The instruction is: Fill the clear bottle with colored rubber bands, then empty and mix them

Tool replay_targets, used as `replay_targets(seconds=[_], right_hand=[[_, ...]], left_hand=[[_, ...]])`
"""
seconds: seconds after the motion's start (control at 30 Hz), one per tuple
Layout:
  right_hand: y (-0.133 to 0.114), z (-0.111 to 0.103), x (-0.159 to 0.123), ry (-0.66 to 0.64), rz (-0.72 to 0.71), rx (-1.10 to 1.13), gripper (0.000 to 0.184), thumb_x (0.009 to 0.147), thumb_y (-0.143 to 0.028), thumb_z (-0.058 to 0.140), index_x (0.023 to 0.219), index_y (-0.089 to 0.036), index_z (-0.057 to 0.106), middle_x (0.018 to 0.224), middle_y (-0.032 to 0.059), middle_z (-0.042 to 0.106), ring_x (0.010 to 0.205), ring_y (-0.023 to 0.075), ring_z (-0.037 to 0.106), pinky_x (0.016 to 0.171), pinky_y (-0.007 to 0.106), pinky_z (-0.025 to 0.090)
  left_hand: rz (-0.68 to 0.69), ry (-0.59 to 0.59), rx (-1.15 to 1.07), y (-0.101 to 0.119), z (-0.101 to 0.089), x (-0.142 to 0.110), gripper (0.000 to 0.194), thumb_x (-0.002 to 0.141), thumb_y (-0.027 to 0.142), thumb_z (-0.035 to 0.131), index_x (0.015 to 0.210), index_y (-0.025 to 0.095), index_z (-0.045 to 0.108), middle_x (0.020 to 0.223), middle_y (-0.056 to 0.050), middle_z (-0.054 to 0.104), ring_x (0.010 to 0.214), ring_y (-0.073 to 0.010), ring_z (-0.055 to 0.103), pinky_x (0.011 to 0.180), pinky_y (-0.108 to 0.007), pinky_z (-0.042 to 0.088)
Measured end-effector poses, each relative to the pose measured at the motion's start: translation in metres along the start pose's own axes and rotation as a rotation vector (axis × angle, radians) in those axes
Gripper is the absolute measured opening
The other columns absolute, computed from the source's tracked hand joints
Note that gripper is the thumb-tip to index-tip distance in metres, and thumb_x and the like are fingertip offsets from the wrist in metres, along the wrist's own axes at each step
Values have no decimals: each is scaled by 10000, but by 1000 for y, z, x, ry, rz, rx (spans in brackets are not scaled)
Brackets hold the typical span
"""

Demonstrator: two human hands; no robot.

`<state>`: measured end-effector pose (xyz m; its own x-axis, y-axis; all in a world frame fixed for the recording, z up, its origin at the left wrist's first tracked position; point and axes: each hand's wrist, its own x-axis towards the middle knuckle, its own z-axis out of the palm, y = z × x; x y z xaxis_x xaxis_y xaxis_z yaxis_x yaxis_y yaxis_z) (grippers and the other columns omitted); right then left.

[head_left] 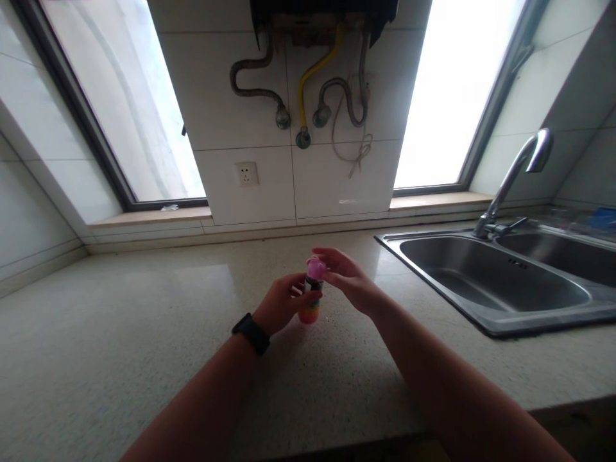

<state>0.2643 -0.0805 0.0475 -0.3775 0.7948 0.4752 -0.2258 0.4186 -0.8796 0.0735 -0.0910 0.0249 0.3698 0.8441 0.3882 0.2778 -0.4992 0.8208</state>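
Note:
A small bottle point(308, 314) with a pink and yellow lower part and a dark band stands on the speckled countertop point(158, 333). Around its middle are the fingers of my left hand point(285, 300), closed on it, with a black watch on that wrist. On top sits a pink cap point(316, 268), held at its side between the thumb and fingers of my right hand point(349, 276). Whether the cap is loose or seated on the bottle, I cannot tell. My left fingers hide part of the bottle's side.
A steel double sink point(500, 269) with a chrome faucet point(510, 173) is set into the counter at right. Behind, the tiled wall carries a socket point(247, 174), a yellow gas hose point(302, 90) and metal hoses. Windows flank this wall; the counter's front edge runs below my forearms.

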Motion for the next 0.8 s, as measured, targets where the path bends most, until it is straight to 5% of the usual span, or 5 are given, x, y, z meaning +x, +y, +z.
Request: replay_targets(seconds=[0.13, 0.4, 0.67, 0.8], right_hand=[[6, -1, 1, 33, -22, -133, 534, 718, -309, 774, 1213, -249, 582, 989, 34, 608, 813, 143, 572, 749, 302, 497], [-7, -2, -2, -54, 16, 123, 573, 812, -262, 580, 1376, -313, 492, 1270, 54, 608, 1087, 209, 566, 975, 414, 431], [3, 0, 1, 16, -11, -55, 501, 717, -313, 783, 1176, -247, 592, 912, 1, 580, 764, 124, 542, 707, 275, 463], [3, 0, 1, 16, 7, 77, 520, 845, -350, 609, 1344, -275, 488, 1052, 35, 626, 873, 156, 576, 801, 309, 464]], left_hand=[[5, 2, 9, 0, 1, 0, 387, 780, 442, 719, 1073, 189, 712, 840, -42, 655, 714, -149, 557, 688, -281, 456], [-7, -4, 21, 1, 1, 0, 392, 789, 440, 711, 1075, 172, 705, 846, -50, 668, 710, -151, 561, 671, -281, 452], [12, -30, 15, 1, 2, -1, 377, 780, 435, 720, 1053, 175, 715, 856, -56, 673, 733, -158, 572, 682, -284, 455], [1, -20, 33, 0, 2, -1, 393, 787, 443, 712, 1065, 166, 708, 861, -61, 677, 735, -159, 575, 677, -283, 454]])
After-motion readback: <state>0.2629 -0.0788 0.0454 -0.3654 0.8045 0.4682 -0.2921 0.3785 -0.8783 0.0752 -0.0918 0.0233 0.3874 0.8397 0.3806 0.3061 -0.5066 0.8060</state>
